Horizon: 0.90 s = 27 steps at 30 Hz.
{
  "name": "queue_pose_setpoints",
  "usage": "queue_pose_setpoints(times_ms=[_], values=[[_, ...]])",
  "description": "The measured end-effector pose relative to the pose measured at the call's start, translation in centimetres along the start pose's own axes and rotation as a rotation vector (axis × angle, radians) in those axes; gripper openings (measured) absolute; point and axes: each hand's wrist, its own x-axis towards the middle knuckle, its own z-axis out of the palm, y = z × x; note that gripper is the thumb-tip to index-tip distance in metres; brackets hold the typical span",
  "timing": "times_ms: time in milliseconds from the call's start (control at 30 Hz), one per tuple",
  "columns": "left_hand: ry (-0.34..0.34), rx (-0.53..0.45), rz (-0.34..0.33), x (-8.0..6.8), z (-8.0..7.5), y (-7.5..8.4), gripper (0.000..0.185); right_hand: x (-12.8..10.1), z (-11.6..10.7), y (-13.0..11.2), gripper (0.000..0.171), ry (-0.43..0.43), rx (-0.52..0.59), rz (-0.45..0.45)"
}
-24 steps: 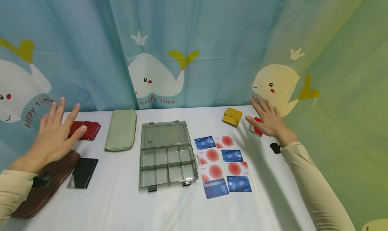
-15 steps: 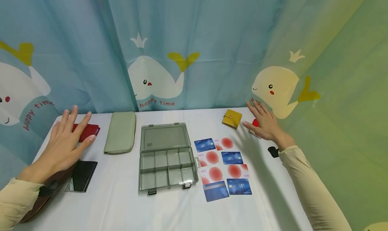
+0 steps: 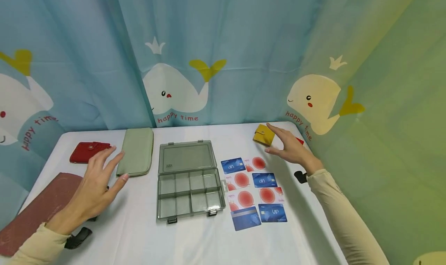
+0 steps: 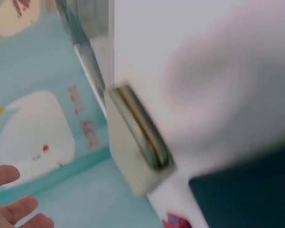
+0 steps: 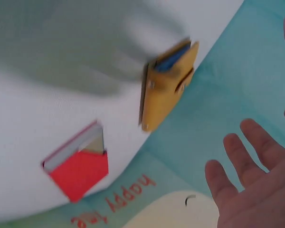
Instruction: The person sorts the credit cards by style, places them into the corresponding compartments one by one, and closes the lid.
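Note:
My left hand (image 3: 104,168) hovers open, fingers spread, just left of the long green wallet (image 3: 136,151); it hides most of the black phone (image 4: 247,199) beneath it. In the left wrist view the green wallet's edge (image 4: 137,142) is close by. My right hand (image 3: 283,143) is open with straight fingers beside the small yellow wallet (image 3: 263,135); I cannot tell whether they touch. In the right wrist view the yellow wallet (image 5: 168,85) and a small red card holder (image 5: 78,166) lie on the table, with my fingers (image 5: 251,185) held above them.
A clear grey compartment box (image 3: 188,180) lies open at the centre of the white table (image 3: 139,238). Several blue and red-dotted cards (image 3: 252,189) lie in rows to its right. A red wallet (image 3: 88,152) and a brown wallet (image 3: 38,207) lie at the left. A whale-print curtain hangs behind.
My left hand has moved right, off the red and brown wallets, towards the green wallet. My right hand has moved left from the red card holder to the yellow wallet.

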Motion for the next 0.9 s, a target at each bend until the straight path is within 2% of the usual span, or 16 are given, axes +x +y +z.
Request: queue_pose_setpoints(times_ms=[200,367,500,633,733,900], values=[[-0.036,-0.012,-0.027,-0.5,1.9,1.8,0.068,0.9,1.7,-1.1,0.086,-0.062,0.064,0.049],[-0.133,-0.032,-0.095,-1.1,3.7,3.1,0.067,1.7,3.6,-1.6,0.074,-0.115,0.137,0.043],[-0.245,-0.139,-0.196,-1.7,5.2,4.3,0.068,2.3,4.9,-2.3,0.072,-0.158,0.197,0.052],[-0.307,-0.249,-0.298,-2.4,6.4,5.1,0.076,2.8,6.0,-3.0,0.071,-0.196,0.231,0.046],[-0.35,-0.316,-0.342,-2.9,7.2,5.4,0.085,3.1,6.8,-3.2,0.07,-0.216,0.228,0.063],[-0.439,-0.403,-0.38,-3.5,7.7,5.6,0.102,3.3,7.8,-3.4,0.069,-0.248,0.221,0.109]])
